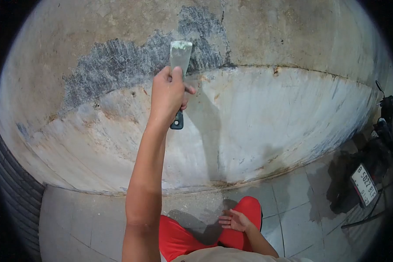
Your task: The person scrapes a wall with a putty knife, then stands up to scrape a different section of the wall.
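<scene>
My left hand (168, 94) is raised to the wall and grips a putty knife (180, 54) by its dark handle. The pale blade points up and lies against the edge of a rough grey scraped patch (118, 65) on the wall. My right hand (233, 219) rests loosely, fingers apart, on my knee in red shorts (249, 207), holding nothing.
The wall's lower band (270, 126) is stained white, with a beige band above it. A tiled floor (292, 209) runs below. A parked motorcycle with a licence plate (364, 184) stands at the right. A dark ribbed shutter (13, 187) is at the left edge.
</scene>
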Demonstrator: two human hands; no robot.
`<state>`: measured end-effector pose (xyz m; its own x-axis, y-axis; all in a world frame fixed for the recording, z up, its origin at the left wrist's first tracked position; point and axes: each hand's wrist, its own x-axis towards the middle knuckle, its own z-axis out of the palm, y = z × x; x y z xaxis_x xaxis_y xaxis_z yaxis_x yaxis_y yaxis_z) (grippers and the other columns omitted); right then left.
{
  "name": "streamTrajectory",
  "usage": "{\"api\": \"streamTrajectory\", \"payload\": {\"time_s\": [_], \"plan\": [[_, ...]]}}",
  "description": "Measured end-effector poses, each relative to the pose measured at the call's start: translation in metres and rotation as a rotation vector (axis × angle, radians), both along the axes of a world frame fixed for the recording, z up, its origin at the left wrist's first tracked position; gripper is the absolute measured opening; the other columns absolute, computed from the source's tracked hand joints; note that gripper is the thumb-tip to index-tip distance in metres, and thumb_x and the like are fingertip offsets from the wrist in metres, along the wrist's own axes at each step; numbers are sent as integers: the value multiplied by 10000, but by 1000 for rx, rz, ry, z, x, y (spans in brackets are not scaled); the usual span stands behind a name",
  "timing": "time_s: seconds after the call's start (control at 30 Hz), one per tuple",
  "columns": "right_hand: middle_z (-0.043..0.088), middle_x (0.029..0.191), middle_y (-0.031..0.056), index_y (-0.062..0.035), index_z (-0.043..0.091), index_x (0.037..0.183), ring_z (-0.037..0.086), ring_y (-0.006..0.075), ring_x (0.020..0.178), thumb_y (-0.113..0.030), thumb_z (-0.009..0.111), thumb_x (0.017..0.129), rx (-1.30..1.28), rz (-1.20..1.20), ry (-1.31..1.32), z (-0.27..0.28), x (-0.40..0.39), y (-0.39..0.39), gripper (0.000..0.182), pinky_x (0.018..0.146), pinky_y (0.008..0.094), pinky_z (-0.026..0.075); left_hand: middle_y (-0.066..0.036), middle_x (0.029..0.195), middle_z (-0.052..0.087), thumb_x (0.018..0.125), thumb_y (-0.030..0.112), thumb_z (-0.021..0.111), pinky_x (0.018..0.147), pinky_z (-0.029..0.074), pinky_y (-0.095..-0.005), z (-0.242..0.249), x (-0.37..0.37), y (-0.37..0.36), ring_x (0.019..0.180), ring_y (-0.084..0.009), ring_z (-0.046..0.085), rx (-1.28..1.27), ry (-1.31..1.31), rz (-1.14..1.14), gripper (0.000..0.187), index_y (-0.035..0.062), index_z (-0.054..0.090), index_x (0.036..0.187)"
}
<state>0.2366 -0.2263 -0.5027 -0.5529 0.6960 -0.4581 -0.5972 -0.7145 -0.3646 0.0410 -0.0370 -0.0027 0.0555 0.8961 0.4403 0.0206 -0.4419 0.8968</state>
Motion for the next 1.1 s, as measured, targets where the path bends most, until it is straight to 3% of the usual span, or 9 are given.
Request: {"api": "streamTrajectory", "payload": {"time_s": [0.1, 0.27, 0.37, 0.43, 0.63, 0.73, 0.8, 1.0, 1.1], "plan": [[496, 1311, 201, -107, 410, 1318, 515, 337, 1175, -436, 541, 913, 24, 3, -22, -3, -2, 4, 539, 964, 499, 420, -113, 677, 569, 983, 256, 419, 368, 326, -262, 6, 3, 5, 393, -89, 381, 55, 75, 18, 250, 12, 471, 974], [499, 1309, 183, -106, 380, 1340, 518, 326, 1171, -435, 539, 914, 55, 33, -22, -8, 0, 9, 561, 963, 488, 424, -105, 623, 566, 985, 262, 430, 329, 298, -257, 27, 23, 11, 349, -83, 362, 102, -21, -41, 279, -11, 486, 987], [486, 1323, 178, -105, 360, 1361, 512, 327, 1176, -437, 539, 914, 53, 36, -27, -6, 2, 8, 585, 965, 487, 422, -100, 582, 556, 986, 264, 428, 321, 294, -256, -31, 14, 10, 331, -87, 366, 59, 89, 32, 281, -9, 494, 973], [477, 1332, 177, -106, 348, 1375, 507, 329, 1182, -439, 538, 913, 47, 31, -38, -4, 1, 11, 601, 968, 487, 419, -103, 577, 555, 986, 264, 425, 321, 298, -255, -40, 17, 11, 328, -90, 369, 69, 76, 23, 281, -6, 498, 966], [475, 1325, 179, -110, 325, 1403, 497, 334, 1189, -434, 537, 914, 43, 55, 4, -4, 5, 1, 623, 981, 492, 409, -114, 569, 556, 991, 263, 417, 321, 303, -254, 4, 40, 27, 325, -99, 376, 185, 113, 20, 278, 5, 517, 969], [476, 1319, 180, -98, 315, 1399, 511, 341, 1177, -414, 534, 924, 14, 17, -4, -5, 7, -3, 611, 976, 502, 422, -111, 568, 557, 993, 259, 411, 323, 303, -256, -28, 34, 13, 334, -99, 390, 120, 90, 11, 279, 2, 517, 971], [514, 1278, 181, -107, 395, 1331, 523, 339, 1158, -407, 523, 928, 20, -9, 40, -6, 6, -3, 519, 969, 503, 421, -106, 578, 559, 996, 259, 402, 323, 303, -258, -69, 24, 16, 349, -96, 404, 119, 154, 102, 287, -2, 521, 985], [528, 1258, 171, -104, 402, 1326, 534, 326, 1140, -418, 530, 926, 13, 40, 11, -5, 3, -2, 524, 957, 497, 432, -100, 586, 572, 987, 272, 405, 348, 333, -265, 5, 64, 25, 365, -101, 422, 167, 157, 53, 308, -10, 528, 1015], [467, 1332, 187, -105, 298, 1413, 531, 334, 1144, -401, 526, 931, 23, 29, 36, -14, 4, -1, 610, 950, 490, 445, -102, 599, 587, 978, 274, 420, 361, 347, -274, -5, 65, 20, 372, -104, 429, 125, 139, 28, 303, -6, 531, 1013]]}}
